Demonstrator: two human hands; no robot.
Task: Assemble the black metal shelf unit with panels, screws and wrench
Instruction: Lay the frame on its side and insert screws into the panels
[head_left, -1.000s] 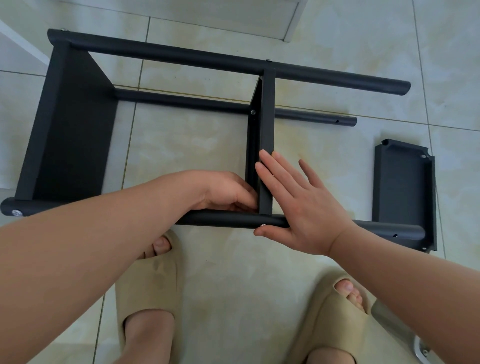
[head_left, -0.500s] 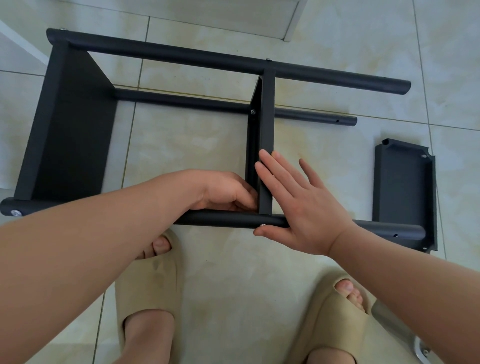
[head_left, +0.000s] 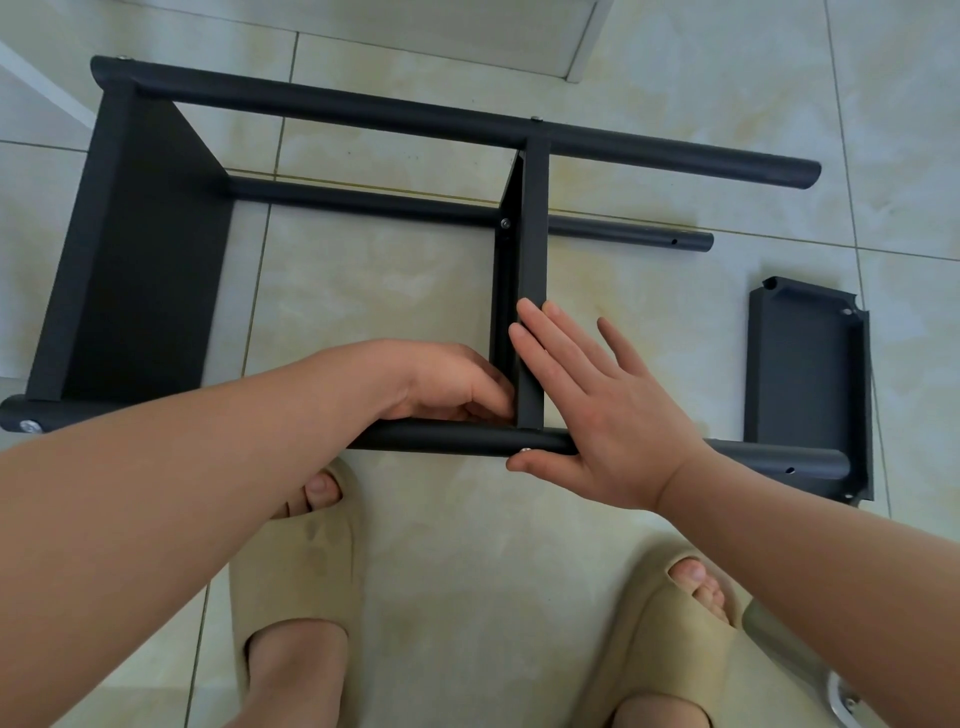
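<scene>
Fingers (head_left: 550, 343) of right hand (head_left: 613, 415) flat on middle panel (head_left: 532, 260); spare panel (head_left: 800, 374) nearby

Beige slides (head_left: 296, 561) (open-toed), bare forearms (head_left: 156, 493)

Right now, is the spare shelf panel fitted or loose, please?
Loose: the spare shelf panel lies flat on the floor, not between the poles.
</scene>
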